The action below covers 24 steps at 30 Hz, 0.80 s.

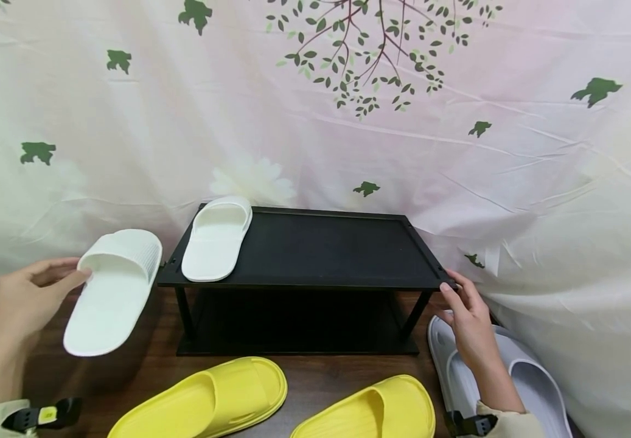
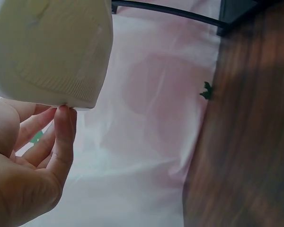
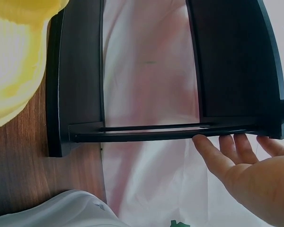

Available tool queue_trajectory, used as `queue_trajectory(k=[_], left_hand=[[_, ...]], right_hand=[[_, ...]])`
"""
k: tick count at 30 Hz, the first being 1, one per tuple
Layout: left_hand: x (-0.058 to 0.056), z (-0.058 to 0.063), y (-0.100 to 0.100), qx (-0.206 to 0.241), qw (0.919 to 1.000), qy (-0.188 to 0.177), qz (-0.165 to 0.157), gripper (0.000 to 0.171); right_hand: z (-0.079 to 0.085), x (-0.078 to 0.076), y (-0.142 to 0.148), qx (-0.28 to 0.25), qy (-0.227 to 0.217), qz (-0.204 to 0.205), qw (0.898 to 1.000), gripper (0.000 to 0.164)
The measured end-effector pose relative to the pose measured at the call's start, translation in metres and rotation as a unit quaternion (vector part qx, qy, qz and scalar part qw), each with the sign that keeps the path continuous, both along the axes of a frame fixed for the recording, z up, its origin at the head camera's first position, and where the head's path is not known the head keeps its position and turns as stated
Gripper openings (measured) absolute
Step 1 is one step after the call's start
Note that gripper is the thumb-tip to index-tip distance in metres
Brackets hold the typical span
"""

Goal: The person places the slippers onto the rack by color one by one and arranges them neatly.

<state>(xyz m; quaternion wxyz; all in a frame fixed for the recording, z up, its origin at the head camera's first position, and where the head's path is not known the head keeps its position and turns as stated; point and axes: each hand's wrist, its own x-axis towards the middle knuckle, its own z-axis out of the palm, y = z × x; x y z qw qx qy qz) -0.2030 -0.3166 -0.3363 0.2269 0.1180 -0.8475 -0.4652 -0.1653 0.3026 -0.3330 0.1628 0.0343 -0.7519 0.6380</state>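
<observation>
On the left in the head view, my left hand (image 1: 29, 298) pinches a white slipper (image 1: 108, 304) by its strap edge, thumb on the near side. The slipper is held up beside the black shoe rack (image 1: 326, 249), its toe tilted toward the back. In the left wrist view, the white slipper's underside (image 2: 52, 52) shows above my fingers. Another white slipper (image 1: 211, 250) rests on the rack's top shelf at the left end. My right hand (image 1: 474, 331) holds the rack's front right corner, thumb at the top edge; the right wrist view shows fingers (image 3: 210, 153) against its side.
Two yellow slippers, a left one (image 1: 249, 389) and a right one (image 1: 403, 407), lie on the brown wooden surface (image 1: 315, 371) before the rack. Grey clogs (image 1: 534, 389) lie under and beside my right forearm. A patterned curtain (image 1: 315, 152) hangs behind the rack.
</observation>
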Motion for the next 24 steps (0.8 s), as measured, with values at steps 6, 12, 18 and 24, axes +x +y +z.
queue_trajectory(k=[6, 12, 18, 24], left_hand=[[-0.003, 0.009, 0.002, 0.019, 0.9998, -0.002, 0.008, 0.052], [-0.005, 0.017, 0.005, 0.03, 0.9992, -0.012, 0.022, 0.053], [-0.007, 0.024, 0.01, 0.025, 0.9995, -0.011, 0.018, 0.055], [-0.009, 0.032, 0.015, 0.034, 0.9993, -0.01, 0.012, 0.058]], right_hand=[[0.0, 0.0, -0.001, 0.007, -0.004, -0.006, 1.0, 0.051], [0.0, 0.0, 0.001, 0.014, 0.0, -0.005, 1.0, 0.053], [-0.001, -0.001, 0.002, 0.013, 0.007, 0.001, 1.0, 0.053], [-0.001, -0.001, 0.002, 0.015, 0.008, 0.0, 1.0, 0.054]])
